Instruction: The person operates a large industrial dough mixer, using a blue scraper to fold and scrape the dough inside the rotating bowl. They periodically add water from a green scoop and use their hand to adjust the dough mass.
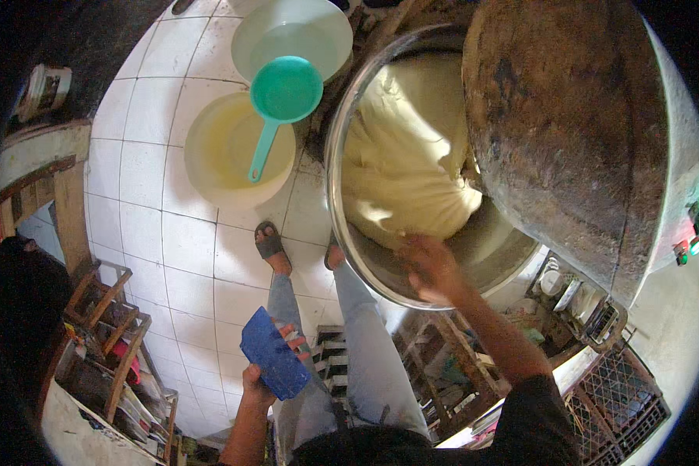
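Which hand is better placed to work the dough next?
Likely your right hand: it hangs over the metal bowl, close to the dough, while your left hand is outside, holding a flat blue block.

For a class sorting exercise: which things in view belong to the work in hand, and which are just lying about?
In the work:
Blue slab, held by the left hand
Pale dough
Metal bowl, under the right hand

Apparently just lying about:
White bucket
Dark crate
Green dipper and two pale tubs (untouched; possibly related)
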The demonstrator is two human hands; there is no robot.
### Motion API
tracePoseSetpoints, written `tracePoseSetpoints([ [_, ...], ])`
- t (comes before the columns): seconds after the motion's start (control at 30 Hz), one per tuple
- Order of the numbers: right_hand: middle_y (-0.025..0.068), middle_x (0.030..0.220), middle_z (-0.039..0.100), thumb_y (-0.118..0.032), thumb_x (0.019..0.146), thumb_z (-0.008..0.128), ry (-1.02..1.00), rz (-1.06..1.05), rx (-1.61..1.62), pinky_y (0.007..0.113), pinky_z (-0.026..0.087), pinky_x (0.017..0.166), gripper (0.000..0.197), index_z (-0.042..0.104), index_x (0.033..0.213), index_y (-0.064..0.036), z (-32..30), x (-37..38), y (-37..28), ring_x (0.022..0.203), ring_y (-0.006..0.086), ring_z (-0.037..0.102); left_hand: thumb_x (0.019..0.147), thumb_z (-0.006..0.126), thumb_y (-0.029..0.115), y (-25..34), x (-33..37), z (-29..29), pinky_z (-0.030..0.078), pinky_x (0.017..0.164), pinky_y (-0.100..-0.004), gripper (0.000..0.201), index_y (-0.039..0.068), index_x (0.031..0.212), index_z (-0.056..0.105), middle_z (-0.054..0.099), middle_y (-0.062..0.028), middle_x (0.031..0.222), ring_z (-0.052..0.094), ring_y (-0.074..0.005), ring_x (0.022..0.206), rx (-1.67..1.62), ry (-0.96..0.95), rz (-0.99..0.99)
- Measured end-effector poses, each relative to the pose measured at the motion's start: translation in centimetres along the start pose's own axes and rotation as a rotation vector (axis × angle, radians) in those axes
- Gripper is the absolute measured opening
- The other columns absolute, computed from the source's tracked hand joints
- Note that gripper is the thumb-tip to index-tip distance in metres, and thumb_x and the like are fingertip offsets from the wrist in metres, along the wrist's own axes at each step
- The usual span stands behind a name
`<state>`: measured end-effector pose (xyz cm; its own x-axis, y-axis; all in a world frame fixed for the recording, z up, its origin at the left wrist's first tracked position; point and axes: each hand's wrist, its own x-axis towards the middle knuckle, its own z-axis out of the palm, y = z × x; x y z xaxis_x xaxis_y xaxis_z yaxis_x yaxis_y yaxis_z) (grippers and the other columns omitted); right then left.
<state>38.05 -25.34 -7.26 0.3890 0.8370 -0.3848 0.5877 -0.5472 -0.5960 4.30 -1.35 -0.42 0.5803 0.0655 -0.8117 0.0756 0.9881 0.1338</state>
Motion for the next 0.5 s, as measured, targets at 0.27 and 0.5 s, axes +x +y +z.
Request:
tracePoseSetpoints([
  [0.27,0.0197,0.122,0.069,-0.019,0.075,0.080,0.090,0.300,-0.202,0.050,0.049,0.102,0.062,0.065,0.135,-0.0142,3.9,15.5,2.8,0.117,0.0387,0.064,0.065,0.087,0.055,-0.7,0.7,1.2,0.049,0.110,-0.0559,0.117,0.016,0.159,0.029,0.046,-0.0158,0.153,0.053,-0.0382,0.134,0.027,0.008,-0.035],
  [0.5,0.0246,0.118,0.069,-0.014,0.078,0.076,0.075,0.279,0.183,0.048,0.051,0.100,0.051,0.066,0.128,-0.0066,-0.7,2.4,-1.6,0.115,0.0430,0.064,0.067,0.086,0.057,0.0,-1.2,1.2,0.050,0.107,-0.0586,0.115,0.015,0.158,0.030,0.048,-0.0186,0.151,0.056,-0.0406,0.131,0.058,-0.013,0.021],
])
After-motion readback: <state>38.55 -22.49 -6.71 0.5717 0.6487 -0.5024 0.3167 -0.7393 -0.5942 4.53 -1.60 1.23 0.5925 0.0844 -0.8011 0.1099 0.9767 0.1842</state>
